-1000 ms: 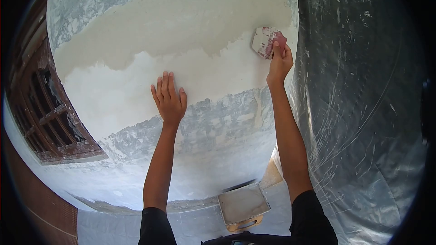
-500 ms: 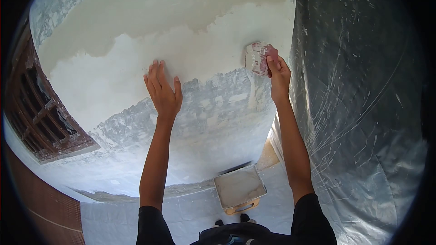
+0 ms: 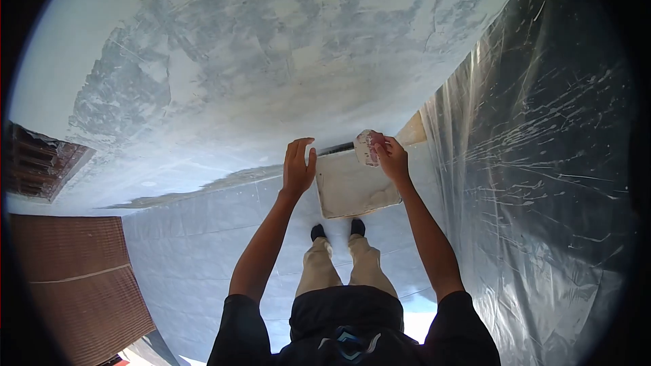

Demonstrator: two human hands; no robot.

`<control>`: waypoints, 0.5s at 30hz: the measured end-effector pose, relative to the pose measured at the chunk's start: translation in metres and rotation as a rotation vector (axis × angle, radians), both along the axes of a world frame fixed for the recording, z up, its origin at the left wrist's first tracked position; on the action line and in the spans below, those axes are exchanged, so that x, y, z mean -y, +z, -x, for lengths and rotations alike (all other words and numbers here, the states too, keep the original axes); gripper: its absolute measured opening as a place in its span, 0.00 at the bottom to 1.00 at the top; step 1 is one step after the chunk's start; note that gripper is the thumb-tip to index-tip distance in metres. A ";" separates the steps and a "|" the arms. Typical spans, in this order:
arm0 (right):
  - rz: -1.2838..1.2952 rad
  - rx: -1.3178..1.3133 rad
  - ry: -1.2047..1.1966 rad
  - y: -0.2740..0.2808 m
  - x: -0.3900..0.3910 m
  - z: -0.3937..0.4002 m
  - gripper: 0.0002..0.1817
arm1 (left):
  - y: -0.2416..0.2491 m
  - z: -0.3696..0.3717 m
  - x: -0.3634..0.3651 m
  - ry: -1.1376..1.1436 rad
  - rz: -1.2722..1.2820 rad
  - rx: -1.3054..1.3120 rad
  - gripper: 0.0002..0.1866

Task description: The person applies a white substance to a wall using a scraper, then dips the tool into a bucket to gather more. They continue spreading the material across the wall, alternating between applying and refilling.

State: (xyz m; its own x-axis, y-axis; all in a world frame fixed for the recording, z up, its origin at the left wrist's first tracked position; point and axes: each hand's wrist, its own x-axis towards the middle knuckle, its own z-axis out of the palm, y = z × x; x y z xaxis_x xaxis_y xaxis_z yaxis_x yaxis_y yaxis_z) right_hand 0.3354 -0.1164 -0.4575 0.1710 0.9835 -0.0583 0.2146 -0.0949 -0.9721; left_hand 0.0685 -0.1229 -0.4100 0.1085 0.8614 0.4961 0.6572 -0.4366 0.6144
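My right hand grips a red putty scraper whose blade is coated in pale filler. The scraper is above the far right part of a rectangular tray that holds a layer of pale putty. Beside the tray's left edge, my left hand is raised with its fingers apart and holds nothing. In front of me rises the wall, with patchy grey and white filler on it.
Plastic sheeting splashed with white hangs on the right. A brown wooden window grille is at the left, above a brown ribbed panel. Grey sheeting covers the floor around my feet.
My view has tilted down. My right hand has brought the scraper away from the wall and down to the tray. My left hand has left its place by the wall and lowered too.
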 end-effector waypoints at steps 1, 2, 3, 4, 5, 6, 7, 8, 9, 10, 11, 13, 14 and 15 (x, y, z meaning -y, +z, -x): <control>0.036 0.094 -0.052 -0.031 0.009 0.001 0.17 | -0.026 0.004 0.011 0.030 0.089 0.027 0.11; 0.078 0.092 -0.042 -0.061 0.021 0.001 0.17 | -0.054 0.008 0.027 0.060 0.182 0.055 0.11; 0.171 0.092 -0.057 -0.088 0.029 -0.001 0.17 | -0.081 0.012 0.039 0.088 0.230 0.045 0.11; 0.266 0.093 -0.073 -0.114 0.041 -0.002 0.18 | -0.107 0.016 0.054 0.097 0.266 0.043 0.11; 0.325 0.154 -0.105 -0.144 0.054 -0.004 0.17 | -0.128 0.018 0.069 0.139 0.363 0.064 0.12; 0.354 0.158 -0.093 -0.156 0.066 -0.003 0.17 | -0.147 0.019 0.083 0.183 0.455 0.087 0.13; 0.382 0.176 -0.155 -0.167 0.080 -0.001 0.18 | -0.164 0.020 0.097 0.194 0.483 0.086 0.13; 0.407 0.194 -0.219 -0.177 0.092 0.002 0.19 | -0.181 0.020 0.111 0.225 0.540 0.097 0.14; 0.428 0.199 -0.210 -0.205 0.104 -0.001 0.19 | -0.194 0.019 0.121 0.256 0.593 0.108 0.15; 0.419 0.214 -0.242 -0.232 0.115 -0.005 0.18 | -0.207 0.019 0.131 0.265 0.613 0.110 0.15; 0.407 0.229 -0.275 -0.236 0.120 -0.002 0.17 | -0.218 0.019 0.140 0.276 0.644 0.128 0.15; 0.466 0.207 -0.296 -0.240 0.132 0.000 0.17 | -0.238 0.020 0.158 0.293 0.689 0.147 0.16; 0.507 0.180 -0.330 -0.234 0.134 0.002 0.17 | -0.247 0.019 0.165 0.301 0.700 0.149 0.17; 0.518 0.185 -0.329 -0.236 0.138 0.001 0.17 | -0.255 0.019 0.171 0.307 0.709 0.152 0.17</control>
State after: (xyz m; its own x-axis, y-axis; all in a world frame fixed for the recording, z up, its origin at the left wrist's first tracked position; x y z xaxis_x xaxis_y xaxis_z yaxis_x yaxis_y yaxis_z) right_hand 0.3339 -0.2547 -0.6936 0.5115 0.7304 -0.4527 0.2539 -0.6318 -0.7324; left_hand 0.0496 -0.2937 -0.6652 -0.2106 0.9583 -0.1930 0.5713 0.2808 0.7712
